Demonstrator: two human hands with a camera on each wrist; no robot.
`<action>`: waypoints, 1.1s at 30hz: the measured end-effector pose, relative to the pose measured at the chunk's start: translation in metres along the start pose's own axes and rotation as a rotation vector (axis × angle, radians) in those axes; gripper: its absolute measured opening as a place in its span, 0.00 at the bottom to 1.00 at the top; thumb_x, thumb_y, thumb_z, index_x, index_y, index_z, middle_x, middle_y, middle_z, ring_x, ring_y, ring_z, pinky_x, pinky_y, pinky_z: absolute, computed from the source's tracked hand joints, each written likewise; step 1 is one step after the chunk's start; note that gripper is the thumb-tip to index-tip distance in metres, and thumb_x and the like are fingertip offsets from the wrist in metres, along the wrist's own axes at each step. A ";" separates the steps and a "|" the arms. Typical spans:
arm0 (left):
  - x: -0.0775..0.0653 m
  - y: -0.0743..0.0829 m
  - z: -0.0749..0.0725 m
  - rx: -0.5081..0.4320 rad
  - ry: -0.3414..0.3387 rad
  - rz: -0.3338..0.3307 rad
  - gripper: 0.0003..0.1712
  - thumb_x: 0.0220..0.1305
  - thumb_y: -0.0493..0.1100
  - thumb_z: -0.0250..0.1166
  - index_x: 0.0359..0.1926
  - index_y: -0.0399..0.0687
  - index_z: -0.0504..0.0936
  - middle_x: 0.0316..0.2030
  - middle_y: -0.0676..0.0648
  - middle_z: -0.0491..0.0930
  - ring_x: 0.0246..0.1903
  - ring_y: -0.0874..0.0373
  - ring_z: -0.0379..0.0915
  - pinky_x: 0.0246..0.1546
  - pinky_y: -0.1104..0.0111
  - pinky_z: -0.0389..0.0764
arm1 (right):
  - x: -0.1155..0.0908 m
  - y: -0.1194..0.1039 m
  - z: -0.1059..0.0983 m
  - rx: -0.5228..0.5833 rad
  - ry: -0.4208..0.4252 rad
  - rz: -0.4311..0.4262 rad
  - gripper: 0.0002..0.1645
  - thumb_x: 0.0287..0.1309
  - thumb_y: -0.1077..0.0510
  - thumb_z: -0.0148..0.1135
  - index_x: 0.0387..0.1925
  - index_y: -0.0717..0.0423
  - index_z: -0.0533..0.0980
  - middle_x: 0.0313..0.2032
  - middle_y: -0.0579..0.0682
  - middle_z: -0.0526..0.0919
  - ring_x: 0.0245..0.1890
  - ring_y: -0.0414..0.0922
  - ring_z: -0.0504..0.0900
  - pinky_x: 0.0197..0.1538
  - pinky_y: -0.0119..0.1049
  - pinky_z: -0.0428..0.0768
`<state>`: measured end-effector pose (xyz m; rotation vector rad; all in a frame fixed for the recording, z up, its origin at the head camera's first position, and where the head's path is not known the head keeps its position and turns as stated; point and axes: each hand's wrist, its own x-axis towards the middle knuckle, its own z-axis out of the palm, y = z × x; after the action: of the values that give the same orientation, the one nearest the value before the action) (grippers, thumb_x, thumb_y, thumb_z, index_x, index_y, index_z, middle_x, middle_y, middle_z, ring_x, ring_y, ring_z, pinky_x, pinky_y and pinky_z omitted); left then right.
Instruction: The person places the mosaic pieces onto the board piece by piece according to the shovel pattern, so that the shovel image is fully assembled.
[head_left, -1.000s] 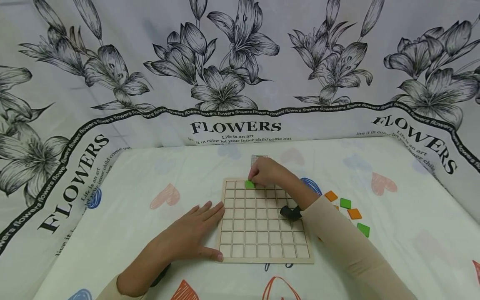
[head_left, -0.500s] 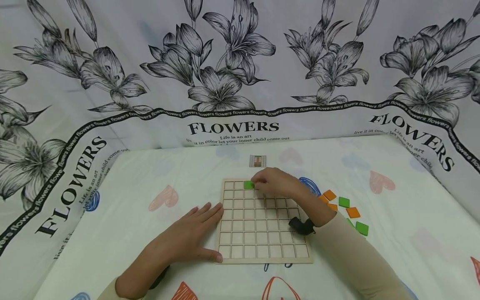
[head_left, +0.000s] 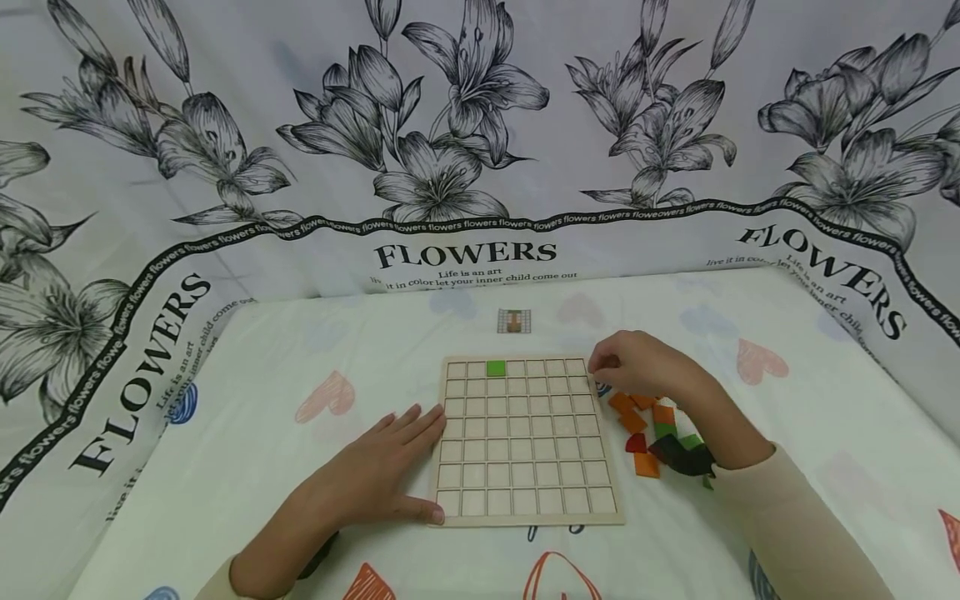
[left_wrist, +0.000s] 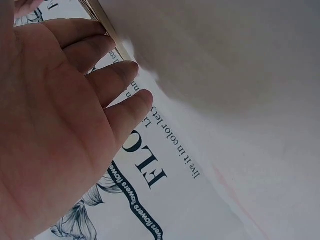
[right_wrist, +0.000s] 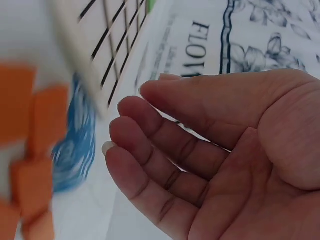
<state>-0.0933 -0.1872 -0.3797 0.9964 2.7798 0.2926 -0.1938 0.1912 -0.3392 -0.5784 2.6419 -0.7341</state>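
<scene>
A square wooden grid board point(head_left: 525, 428) lies on the cloth, with one green square tile point(head_left: 496, 368) in a cell of its far row. My left hand point(head_left: 390, 471) rests flat at the board's left edge, its straight fingers touching the frame. In the left wrist view the fingers point(left_wrist: 120, 77) lie along the wooden rim. My right hand point(head_left: 645, 364) is above the far right corner of the board, fingers loosely bent and holding nothing. Below it lie loose orange tiles point(head_left: 632, 421), a red piece point(head_left: 636, 442) and green tiles, partly covered by the wrist and its black strap point(head_left: 681, 455).
A small printed picture card point(head_left: 514, 322) lies behind the board. White cloth point(head_left: 247, 467) with heart drawings covers the table. A curtain point(head_left: 465, 250) with printed flowers and lettering hangs behind. Orange tiles point(right_wrist: 35, 185) blur close to the right wrist camera.
My right hand has let go of the green tile in the far row and moved right, off the board to beside the loose tiles. My left hand has stayed at the edge.
</scene>
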 end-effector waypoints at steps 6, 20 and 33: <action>-0.001 -0.001 -0.001 0.002 -0.001 0.000 0.65 0.53 0.81 0.58 0.77 0.40 0.57 0.76 0.44 0.56 0.73 0.41 0.52 0.70 0.45 0.58 | -0.033 0.033 -0.008 -0.032 0.032 0.079 0.02 0.61 0.62 0.67 0.36 0.57 0.83 0.33 0.48 0.81 0.34 0.47 0.76 0.36 0.41 0.81; 0.000 -0.001 -0.001 -0.012 -0.009 -0.001 0.65 0.53 0.81 0.59 0.77 0.39 0.58 0.76 0.43 0.56 0.73 0.41 0.52 0.70 0.44 0.58 | -0.051 0.080 -0.017 -0.053 -0.046 0.229 0.10 0.50 0.62 0.74 0.33 0.56 0.80 0.28 0.49 0.73 0.32 0.47 0.72 0.33 0.39 0.74; 0.000 -0.002 0.000 -0.003 -0.012 0.002 0.65 0.53 0.81 0.58 0.77 0.39 0.57 0.76 0.44 0.55 0.74 0.41 0.51 0.71 0.46 0.56 | -0.050 0.090 -0.022 0.072 -0.022 0.205 0.01 0.56 0.65 0.68 0.32 0.58 0.83 0.29 0.48 0.80 0.30 0.46 0.76 0.35 0.39 0.79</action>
<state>-0.0944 -0.1886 -0.3806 0.9975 2.7667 0.2901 -0.1862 0.2946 -0.3602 -0.2886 2.5928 -0.7513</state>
